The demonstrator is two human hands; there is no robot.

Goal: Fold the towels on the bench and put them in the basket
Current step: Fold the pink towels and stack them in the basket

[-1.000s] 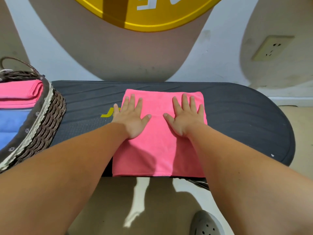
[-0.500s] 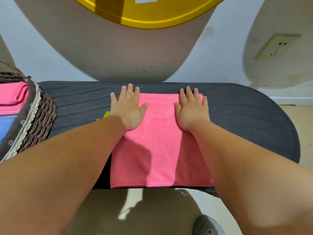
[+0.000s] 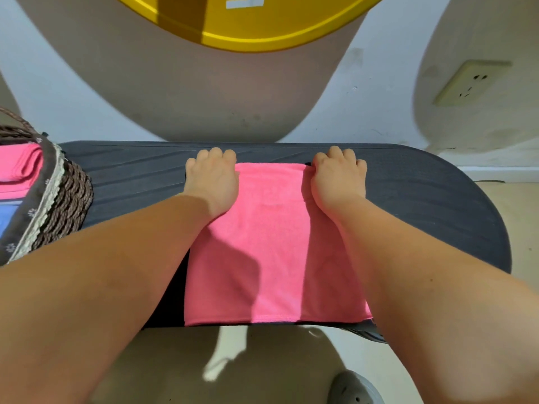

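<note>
Towel (image 3: pixel 274 243) is lying flat on the dark surface (image 3: pixel 423 199), basket (image 3: pixel 67 199) sitting at its left end. Left hand (image 3: pixel 211 176) and right hand (image 3: pixel 338 176) are each clamping a grip on a far corner (looks pinched). Best bet: bringing both corners to the near edge together, sides matching.

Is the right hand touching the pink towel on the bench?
Touching. The head view shows the right hand on the far right corner of the pink towel, with its fingers curled over the edge and no gap.
</note>
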